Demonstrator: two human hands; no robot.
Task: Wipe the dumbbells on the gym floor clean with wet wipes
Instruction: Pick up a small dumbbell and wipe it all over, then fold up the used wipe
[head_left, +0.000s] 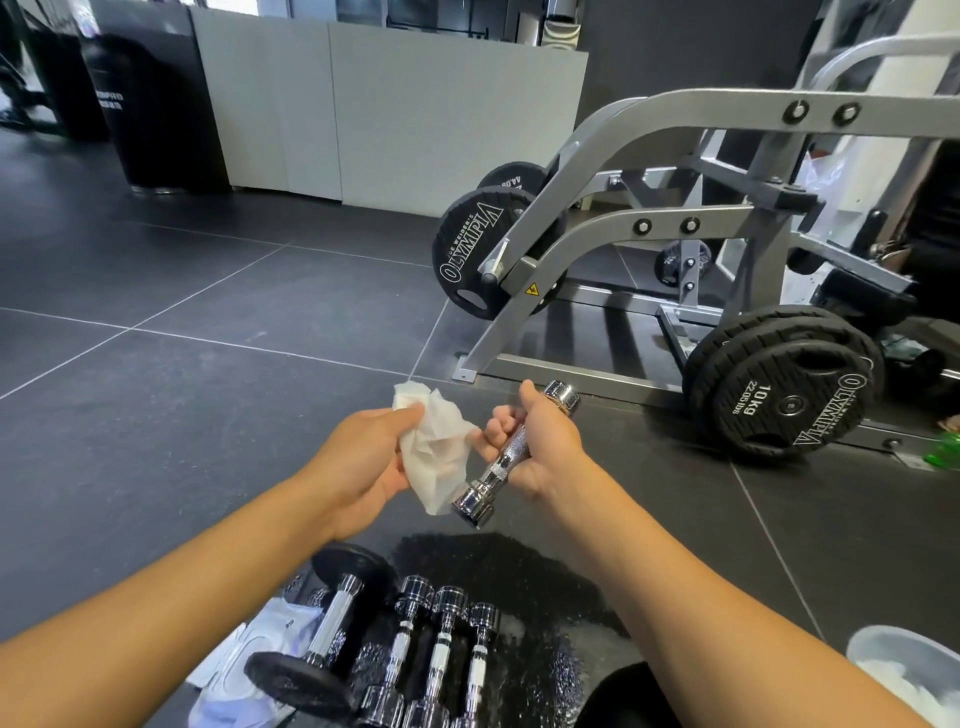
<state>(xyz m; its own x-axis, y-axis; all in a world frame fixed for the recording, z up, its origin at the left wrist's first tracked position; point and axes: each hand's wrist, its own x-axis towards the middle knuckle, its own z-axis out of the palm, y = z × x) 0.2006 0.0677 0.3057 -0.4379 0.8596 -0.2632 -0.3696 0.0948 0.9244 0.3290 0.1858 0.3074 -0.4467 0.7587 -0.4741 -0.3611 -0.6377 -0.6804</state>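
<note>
Seen from the middle of the view, bare floor (156, 415) lies open from 8 to 11 o'clock, while the grey machine frame (571, 244) blocks 1 to 2 o'clock, its stacked weight plates (789, 400) stand at 3, a pale tub (904, 670) sits at 5, and a row of dumbbells (415, 654) with a wipes pack (249, 654) crowds 6 to 7.

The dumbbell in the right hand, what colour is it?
The dumbbell is shiny silver chrome, best seen in the head view.

just the one cam — head-mounted wide-angle, looking forward and down, close over both forearms, tile floor (182, 374) and weight machine (675, 249) further out ahead.
</note>
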